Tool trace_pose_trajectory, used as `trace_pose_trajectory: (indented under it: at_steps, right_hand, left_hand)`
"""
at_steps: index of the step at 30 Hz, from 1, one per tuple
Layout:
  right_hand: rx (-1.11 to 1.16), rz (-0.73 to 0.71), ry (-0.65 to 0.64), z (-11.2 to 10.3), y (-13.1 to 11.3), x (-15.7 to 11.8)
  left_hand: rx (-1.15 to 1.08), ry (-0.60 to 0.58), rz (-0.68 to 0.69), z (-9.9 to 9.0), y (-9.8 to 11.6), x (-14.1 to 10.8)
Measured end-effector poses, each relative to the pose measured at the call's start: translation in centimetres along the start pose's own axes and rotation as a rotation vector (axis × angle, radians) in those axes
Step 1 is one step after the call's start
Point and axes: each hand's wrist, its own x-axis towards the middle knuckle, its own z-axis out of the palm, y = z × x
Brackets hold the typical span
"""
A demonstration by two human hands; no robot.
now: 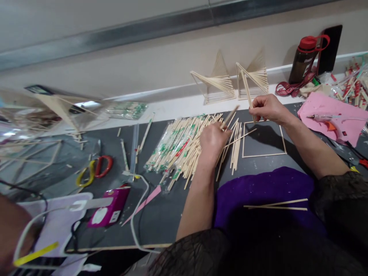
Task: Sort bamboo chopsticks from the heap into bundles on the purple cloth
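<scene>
1. A pale wall (143, 69) backs a dark grey counter (166, 218), which is crowded with wooden sticks and tools.
2. The right hand (266, 109) is closed in a fingertip pinch on slim, light sticks (246, 86) that stand nearly upright, their tops leaning to the left. The left hand (212, 140), blurred, is curled with a stick (230, 115) projecting from it, slanting away to the right — whether it has more than one, I cannot tell.
3. The square stick outline (264, 155) lies flat on the counter, just on the near side of the right fingertips, which hover by its far edge. The right hand is the nearer one; the left is off to the outline's left. Its sides are about equal, so it has no clear long axis, whereas the pinched sticks rise steeply from its plane.
4. Beside the left hand are loose sticks (236, 147) and packaged sticks (169, 143). Two woven stick models (225, 86) (258, 76) stand beyond, near the wall.
5. Farther right, a glue gun (330, 119) rests on a pink sheet (312, 101) — the red-capped bottle (301, 63) is behind it.
6. Purple cloth (255, 184) drapes the person's lap, with more sticks (287, 208) on it; scissors (92, 172) lie well to the left.
</scene>
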Motion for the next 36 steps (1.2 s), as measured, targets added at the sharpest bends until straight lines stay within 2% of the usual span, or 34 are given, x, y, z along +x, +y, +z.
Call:
trace_pose_trajectory:
  at_steps: [3,6,10,15,21,26,29,33,35,36]
  right_hand:
    - [-0.014,-0.038,0.008,-0.4,0.1,0.0]
    - [-0.032,-0.043,0.014,-0.5,0.2,-0.1]
    - [-0.077,-0.03,0.027,-0.6,0.1,-0.3]
    - [-0.097,-0.044,0.025,-0.8,0.0,-0.3]
    - [-0.09,-0.047,0.027,-0.9,0.1,-0.3]
    - [-0.091,-0.047,0.011,-0.7,0.2,-0.3]
    - [-0.087,-0.036,0.003,-0.6,0.3,-0.3]
    - [-0.094,-0.025,-0.001,-0.5,0.5,-0.3]
    - [-0.099,-0.027,-0.004,-0.5,0.7,-0.3]
    - [-0.103,-0.028,-0.006,-0.4,0.8,-0.3]
  left_hand:
    - [-0.022,-0.204,0.069,1.9,0.2,-1.4]
    - [-0.024,-0.248,0.064,3.3,-0.3,-2.1]
    - [0.092,-0.19,0.07,3.9,-0.7,-2.3]
    - [0.266,-0.115,0.037,3.7,-0.6,-2.2]
    - [0.338,-0.035,-0.066,2.4,-2.5,-1.3]
    - [0.317,-0.064,-0.119,1.1,-3.3,-0.8]
    - [0.277,-0.044,-0.116,0.3,-2.7,0.3]
    - [0.224,0.051,-0.079,0.4,-0.9,3.5]
    - [0.19,0.029,-0.081,1.0,0.1,5.5]
    - [0.163,-0.025,-0.072,1.4,0.5,6.4]
